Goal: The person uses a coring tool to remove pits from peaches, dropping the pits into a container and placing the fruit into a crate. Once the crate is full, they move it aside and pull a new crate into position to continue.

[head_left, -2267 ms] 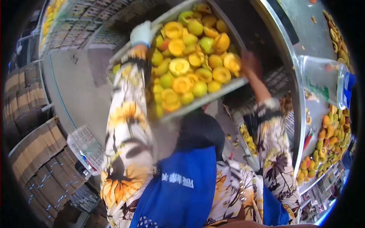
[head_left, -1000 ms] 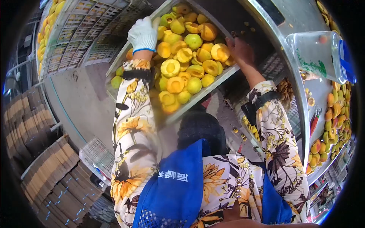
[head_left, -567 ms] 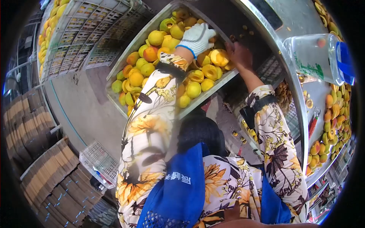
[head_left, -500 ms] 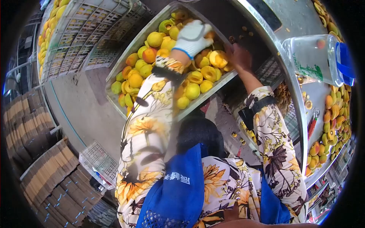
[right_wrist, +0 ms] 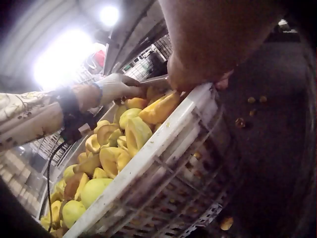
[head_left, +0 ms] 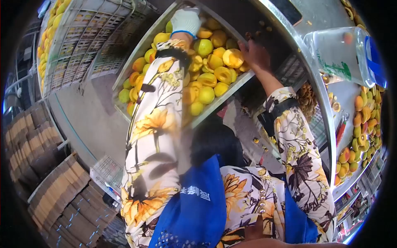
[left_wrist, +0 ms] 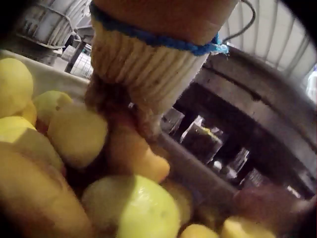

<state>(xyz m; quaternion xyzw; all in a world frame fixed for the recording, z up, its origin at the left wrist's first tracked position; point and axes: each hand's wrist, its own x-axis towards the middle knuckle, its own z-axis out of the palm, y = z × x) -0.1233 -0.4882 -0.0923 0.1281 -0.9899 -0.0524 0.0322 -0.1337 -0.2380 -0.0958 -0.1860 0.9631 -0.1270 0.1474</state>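
- Two hands work one crate [head_left: 215, 106] of peach halves [head_left: 223, 75].
- Gloved left hand [head_left: 186, 20] digs in; fingers hidden, can't tell.
- Bare right hand [head_left: 254, 53] grips the rim.
- Next, I think: spread the fruit flat.

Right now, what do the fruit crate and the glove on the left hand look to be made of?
The crate looks like moulded plastic, pale and matte: its wall is an open lattice of ribs. The glove on the left hand looks like knitted cotton or similar yarn, off-white, with a ribbed cuff edged in blue in the left wrist view.

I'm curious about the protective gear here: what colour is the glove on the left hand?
The glove is white knit with a blue band at the cuff; it shows best in the head view, over the halved fruit.
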